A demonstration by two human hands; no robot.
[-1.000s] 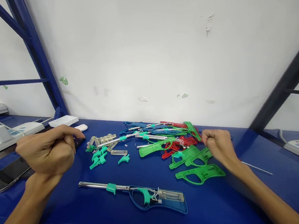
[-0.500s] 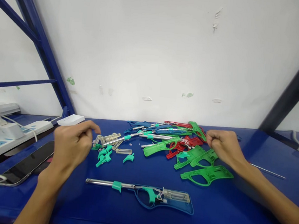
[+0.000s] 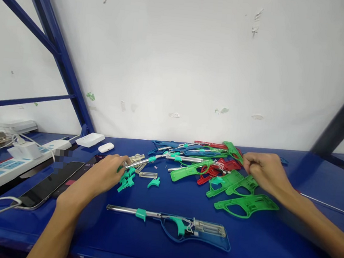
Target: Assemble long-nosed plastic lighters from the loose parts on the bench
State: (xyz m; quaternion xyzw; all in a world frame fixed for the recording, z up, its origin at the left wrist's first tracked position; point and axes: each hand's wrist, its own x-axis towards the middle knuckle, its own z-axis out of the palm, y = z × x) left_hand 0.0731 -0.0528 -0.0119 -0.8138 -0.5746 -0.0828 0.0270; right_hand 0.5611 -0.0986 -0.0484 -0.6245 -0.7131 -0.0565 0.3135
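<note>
Head view: the left hand (image 3: 106, 175) touched the teal triggers (image 3: 126, 180) just to its right, its grip impossible to tell; the right hand (image 3: 262, 172), curled closed, rested at the green shells (image 3: 235, 183), well apart.

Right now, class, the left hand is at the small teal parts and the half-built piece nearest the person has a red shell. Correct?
No. The head view shows that shell is blue, not red; the left hand is at the small teal parts.
</note>
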